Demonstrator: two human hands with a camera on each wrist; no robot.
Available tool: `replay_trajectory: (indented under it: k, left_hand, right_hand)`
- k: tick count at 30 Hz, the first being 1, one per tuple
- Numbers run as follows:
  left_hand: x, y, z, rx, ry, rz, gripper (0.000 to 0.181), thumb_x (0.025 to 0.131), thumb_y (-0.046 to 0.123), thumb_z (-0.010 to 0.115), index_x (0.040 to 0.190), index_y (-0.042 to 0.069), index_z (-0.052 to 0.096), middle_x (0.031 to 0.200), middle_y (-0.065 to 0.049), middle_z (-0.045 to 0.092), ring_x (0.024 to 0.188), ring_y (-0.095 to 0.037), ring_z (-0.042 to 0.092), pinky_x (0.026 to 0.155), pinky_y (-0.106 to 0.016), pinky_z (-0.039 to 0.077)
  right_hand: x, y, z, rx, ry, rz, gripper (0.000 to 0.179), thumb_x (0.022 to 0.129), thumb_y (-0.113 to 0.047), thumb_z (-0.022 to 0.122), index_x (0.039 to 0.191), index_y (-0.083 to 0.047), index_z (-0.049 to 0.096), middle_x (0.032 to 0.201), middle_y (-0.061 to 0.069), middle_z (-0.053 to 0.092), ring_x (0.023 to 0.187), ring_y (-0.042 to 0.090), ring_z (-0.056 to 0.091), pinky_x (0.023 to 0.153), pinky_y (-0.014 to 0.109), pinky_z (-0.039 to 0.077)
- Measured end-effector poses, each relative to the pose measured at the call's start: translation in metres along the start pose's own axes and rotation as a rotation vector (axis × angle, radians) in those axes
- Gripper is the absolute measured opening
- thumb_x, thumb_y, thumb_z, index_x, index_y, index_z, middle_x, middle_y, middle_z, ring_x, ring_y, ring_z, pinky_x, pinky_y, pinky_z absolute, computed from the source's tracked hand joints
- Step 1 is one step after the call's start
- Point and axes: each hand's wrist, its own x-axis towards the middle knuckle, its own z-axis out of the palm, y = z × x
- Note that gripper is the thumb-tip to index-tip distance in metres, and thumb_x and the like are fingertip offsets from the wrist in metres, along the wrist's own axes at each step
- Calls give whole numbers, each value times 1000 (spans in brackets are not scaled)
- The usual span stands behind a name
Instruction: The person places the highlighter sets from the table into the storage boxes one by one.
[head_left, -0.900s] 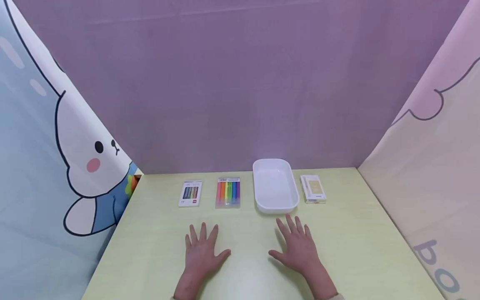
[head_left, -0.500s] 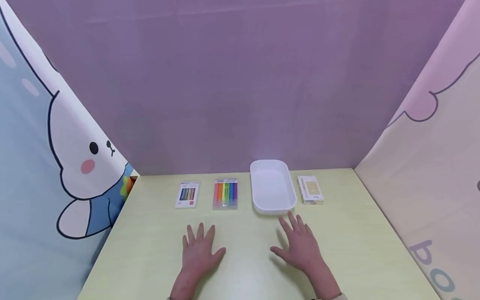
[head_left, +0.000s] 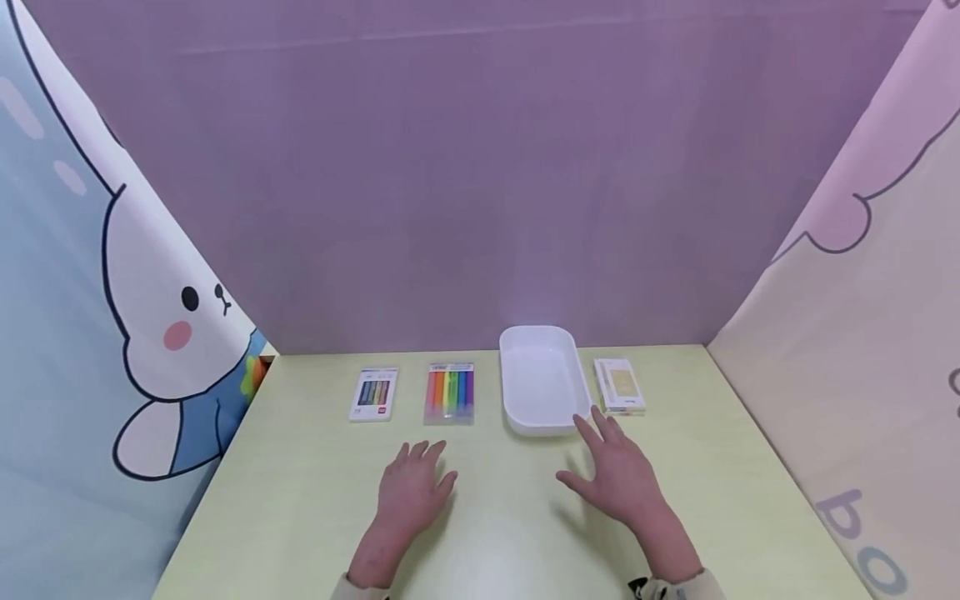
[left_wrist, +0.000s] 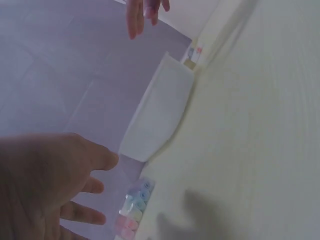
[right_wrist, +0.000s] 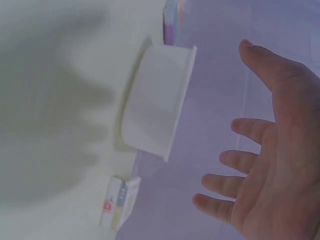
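My left hand [head_left: 411,492] hovers above the pale table, fingers loosely extended and holding nothing. Beyond it lie a flat white box with a picture of coloured sticks [head_left: 373,394] and a clear pack of rainbow-coloured pens [head_left: 449,394]. Raised off the table, my right hand [head_left: 621,479] has its fingers spread and grips nothing. Its fingertips are nearest the front right corner of a white plastic tray [head_left: 542,383]; the right wrist view shows them apart from the tray [right_wrist: 157,97]. Right of the tray is a small white box with a yellowish panel [head_left: 622,385].
A purple cloth [head_left: 487,183] hangs behind the table [head_left: 495,525]. To the left is a blue panel with a cartoon rabbit [head_left: 180,333]; a pale printed panel [head_left: 847,358] borders the right side.
Both hands have lifted from the table. My right hand has moved forward and right, toward the tray's corner; the left hand's fingers have bent a little. The packs and tray stay put.
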Motion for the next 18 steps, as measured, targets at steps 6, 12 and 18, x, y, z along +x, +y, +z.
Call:
replay_trajectory:
  k: [6,12,18]
  left_hand:
    - [2,6,-5,-169,-32,-14,49,91,40,64,131,12,60,123,-11,62,111,-31,58,88,-50,48]
    - [19,11,-14,-335,-75,-51,49,94,38,60,134,10,57,123,-12,62,111,-31,59,88,-49,48]
    - [47,14,-16,-572,-149,-126,50,96,38,58,137,12,53,124,-14,60,107,-33,60,84,-48,50]
  right_hand:
    - [11,7,-9,5,-7,-6,87,75,-57,75,142,-8,49,146,23,39,126,47,43,89,61,44]
    - [22,11,-21,30,-18,-5,86,79,-57,72,143,-6,46,146,25,39,120,47,49,85,60,46]
    - [39,12,-38,10,-24,8,83,82,-50,73,144,-4,43,145,27,39,116,49,51,78,61,48]
